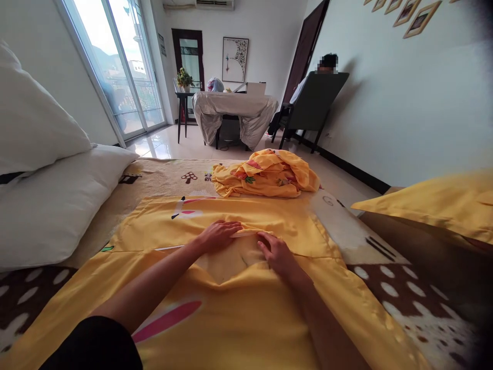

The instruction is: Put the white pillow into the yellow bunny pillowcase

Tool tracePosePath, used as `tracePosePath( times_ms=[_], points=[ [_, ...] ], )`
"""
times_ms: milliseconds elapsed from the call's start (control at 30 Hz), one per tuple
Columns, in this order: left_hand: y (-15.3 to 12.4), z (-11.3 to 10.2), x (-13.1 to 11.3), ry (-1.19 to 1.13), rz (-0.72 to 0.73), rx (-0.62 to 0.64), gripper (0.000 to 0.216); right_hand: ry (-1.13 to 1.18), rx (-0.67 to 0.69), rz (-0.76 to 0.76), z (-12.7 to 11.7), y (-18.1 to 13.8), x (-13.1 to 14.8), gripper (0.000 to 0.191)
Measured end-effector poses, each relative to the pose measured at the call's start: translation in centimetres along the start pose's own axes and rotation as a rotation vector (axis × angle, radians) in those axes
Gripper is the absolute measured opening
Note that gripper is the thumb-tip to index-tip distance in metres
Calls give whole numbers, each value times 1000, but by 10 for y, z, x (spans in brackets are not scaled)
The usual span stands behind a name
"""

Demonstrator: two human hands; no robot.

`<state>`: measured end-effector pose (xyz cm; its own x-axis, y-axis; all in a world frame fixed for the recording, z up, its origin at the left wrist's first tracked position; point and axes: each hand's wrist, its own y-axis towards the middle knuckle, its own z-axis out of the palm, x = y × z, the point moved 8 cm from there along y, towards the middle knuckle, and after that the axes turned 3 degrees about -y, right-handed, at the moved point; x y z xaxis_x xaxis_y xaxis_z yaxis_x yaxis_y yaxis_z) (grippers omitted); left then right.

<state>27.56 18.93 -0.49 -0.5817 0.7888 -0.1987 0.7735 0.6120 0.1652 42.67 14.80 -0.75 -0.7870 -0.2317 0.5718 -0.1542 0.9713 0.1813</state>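
A yellow duvet cover (239, 329) with pink and white printed shapes lies spread in front of me, with an opening near its middle. My left hand (221, 236) grips the far edge of this opening, its fingers pointing right. At the right end of the same edge, my right hand (277, 254) has bent fingers on the fabric; its thumb lies a little apart. Between the hands the edge is lifted into a fold, and paler cloth shows inside the opening. The undersides of the fingers are hidden.
A crumpled yellow printed cloth (265, 174) lies beyond the cover on a patterned beige blanket (162, 177). White pillows (57, 205) are at the left, yellow fabric (435, 205) at the right. Farther off are a draped table (234, 105) and a person seated in a dark chair (319, 103).
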Motion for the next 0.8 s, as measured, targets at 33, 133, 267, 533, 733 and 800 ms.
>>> tracePosePath(
  times_ms=[33, 133, 267, 533, 733, 800],
  points=[
    [-1, 1, 4, 10, 3, 0, 44, -29, 16, -7, 1, -1, 2, 40],
    [-1, 3, 21, 51, -49, 37, 45, -171, 81, -37, 7, -8, 13, 47],
    [5, -3, 41, 124, -134, 36, 47, -318, 160, -64, 14, -16, 27, 53],
    [0, -23, 20, 60, -7, 40, 55, -122, 175, -202, 10, -31, 69, 32],
    [4, -8, 36, 28, -74, 156, 50, -90, 375, -509, 35, -68, 134, 38],
    [7, -6, 49, 29, -117, 130, 55, -169, 373, -585, 45, -76, 142, 43]
  ],
)
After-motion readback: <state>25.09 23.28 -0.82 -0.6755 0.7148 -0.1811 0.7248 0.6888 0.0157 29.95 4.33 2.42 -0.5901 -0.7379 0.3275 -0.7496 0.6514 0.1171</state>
